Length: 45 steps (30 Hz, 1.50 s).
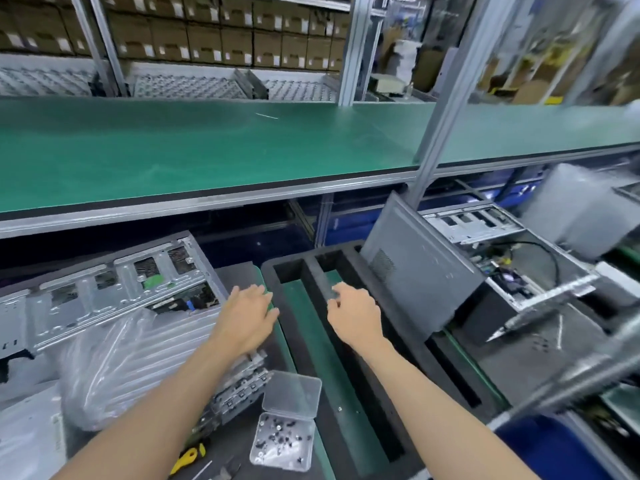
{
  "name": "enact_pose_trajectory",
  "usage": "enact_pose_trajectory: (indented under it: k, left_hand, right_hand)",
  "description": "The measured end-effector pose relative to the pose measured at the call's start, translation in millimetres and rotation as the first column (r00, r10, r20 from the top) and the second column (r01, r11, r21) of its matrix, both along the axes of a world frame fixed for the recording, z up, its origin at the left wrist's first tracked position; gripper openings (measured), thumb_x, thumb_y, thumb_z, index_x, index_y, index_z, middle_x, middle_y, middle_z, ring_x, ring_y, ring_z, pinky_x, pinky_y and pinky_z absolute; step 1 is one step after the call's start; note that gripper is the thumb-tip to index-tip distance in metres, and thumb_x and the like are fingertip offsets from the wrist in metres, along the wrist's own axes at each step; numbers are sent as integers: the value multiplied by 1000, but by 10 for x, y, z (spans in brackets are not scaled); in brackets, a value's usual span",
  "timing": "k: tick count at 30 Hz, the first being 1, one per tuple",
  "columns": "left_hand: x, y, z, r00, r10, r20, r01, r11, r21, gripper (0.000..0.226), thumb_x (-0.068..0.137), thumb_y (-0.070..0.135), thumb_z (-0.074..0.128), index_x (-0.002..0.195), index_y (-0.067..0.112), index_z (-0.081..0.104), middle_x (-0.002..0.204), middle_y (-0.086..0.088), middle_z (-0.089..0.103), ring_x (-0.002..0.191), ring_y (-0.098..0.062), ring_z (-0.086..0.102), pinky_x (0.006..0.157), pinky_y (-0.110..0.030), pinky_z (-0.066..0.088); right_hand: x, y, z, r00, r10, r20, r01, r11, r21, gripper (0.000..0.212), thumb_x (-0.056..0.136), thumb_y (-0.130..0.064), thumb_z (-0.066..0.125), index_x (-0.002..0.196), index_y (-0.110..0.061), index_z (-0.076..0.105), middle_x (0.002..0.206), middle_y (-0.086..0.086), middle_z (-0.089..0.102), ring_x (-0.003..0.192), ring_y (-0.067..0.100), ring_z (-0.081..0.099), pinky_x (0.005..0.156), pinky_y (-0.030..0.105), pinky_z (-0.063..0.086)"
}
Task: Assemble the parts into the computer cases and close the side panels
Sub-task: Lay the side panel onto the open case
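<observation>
Both hands over the black foam tray, no part held yet.

My left hand point(250, 315) lies flat, fingers straight; my right hand point(351, 315) is loosely curled, holding nothing I can make out. Open grey metal computer case point(104, 289) sits left on the table, long axis left-right, open side up. Risk: my forearm knocks the clear plastic screw box point(285, 431), spilling screws.

Light: bright, even, overhead; soft sheen on the long green matted upper shelf point(207, 150).
Shadows: dark beneath that shelf.
Blur: right edge smeared.
Distortion: wide-angle bowing of the aluminium upright post point(446, 98).
</observation>
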<state>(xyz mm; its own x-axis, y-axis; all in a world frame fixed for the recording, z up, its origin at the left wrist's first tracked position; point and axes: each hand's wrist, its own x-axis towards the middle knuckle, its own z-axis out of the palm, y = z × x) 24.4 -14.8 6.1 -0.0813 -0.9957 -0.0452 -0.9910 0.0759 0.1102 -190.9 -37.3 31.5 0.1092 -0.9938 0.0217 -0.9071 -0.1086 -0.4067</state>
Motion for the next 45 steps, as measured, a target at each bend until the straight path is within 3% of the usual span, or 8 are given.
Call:
enact_pose_trajectory:
  k: [11, 17, 24, 27, 32, 37, 41, 45]
  left_hand:
    - [-868, -556, -32, 971, -39, -237, 77, 985, 153, 54, 102, 30, 48, 153, 13, 37, 165, -5, 25, 146, -27, 36, 116, -42, 36]
    - [-1276, -771, -8, 950, -30, -311, 93, 977, 191, 60, 104, 31, 44, 159, 18, 26, 167, -2, 19, 149, -28, 30, 116, -40, 31]
    - [-1446, -884, -23, 940, 2, -340, 81, 970, 229, 57, 102, 30, 46, 156, 18, 34, 165, -4, 25, 143, -32, 40, 114, -41, 35]
    - [-1484, -908, -18, 929, 14, -371, 78, 970, 231, 50, 101, 28, 47, 149, 16, 44, 161, -6, 36, 129, -32, 53, 104, -39, 43]
    - [-1589, -959, 75, 854, 106, -510, 7, 977, 215, 53, 98, 29, 51, 150, 21, 47, 113, -12, 69, 75, -21, 66, 73, -30, 53]
    - [-1775, -1076, 354, 484, 249, -839, -52, 965, 257, 28, 98, 35, 53, 120, 27, 69, 91, 2, 71, 56, -3, 56, 60, -15, 45]
    - [-1892, -1200, 705, -320, 434, -842, 222, 898, 379, 43, 99, 57, 51, 103, 21, 73, 101, -5, 75, 89, -19, 73, 75, -34, 57]
    - [-1706, -1257, 772, -476, 419, -773, -74, 857, 510, 30, 98, 3, 54, 68, 7, 54, 59, -7, 58, 46, -10, 60, 47, -19, 49]
  right_hand:
    - [-1061, -789, -141, 945, -169, -281, 135, 982, -135, 38, 84, -20, 54, 119, -7, 54, 153, 20, 31, 137, 37, 31, 111, 47, 27]
    - [-1524, -1203, 41, 867, -332, -371, 315, 943, -106, 72, 84, -35, 58, 145, -4, 37, 161, 35, -4, 150, 48, -7, 122, 55, -4]
    - [-1576, -1278, 224, 820, -322, -474, 228, 942, -246, 54, 85, -34, 74, 119, -7, 41, 123, 14, 52, 112, 31, 57, 88, 40, 46]
    - [-1476, -1294, 257, 841, -292, -456, 185, 947, -264, 62, 87, -24, 74, 130, -4, 32, 105, 7, 62, 87, 27, 69, 57, 35, 40]
    - [-1380, -1320, 371, 911, -125, -392, 90, 990, -107, 17, 93, -14, 62, 98, -11, 46, 100, 10, 59, 92, 33, 61, 65, 37, 39]
    - [-1124, -1202, 695, 931, -140, -337, 73, 976, -203, 27, 92, -9, 62, 79, -15, 39, 77, 3, 44, 82, 32, 60, 61, 38, 38]
    - [-692, -928, 932, 938, -64, -341, -48, 949, -310, 6, 92, -11, 65, 96, -11, 60, 92, 8, 65, 76, 29, 62, 58, 38, 39]
    - [-351, -710, 807, 943, 197, -268, -229, 969, -92, 32, 96, -4, 52, 127, -2, 57, 115, 17, 63, 103, 36, 63, 73, 42, 47]
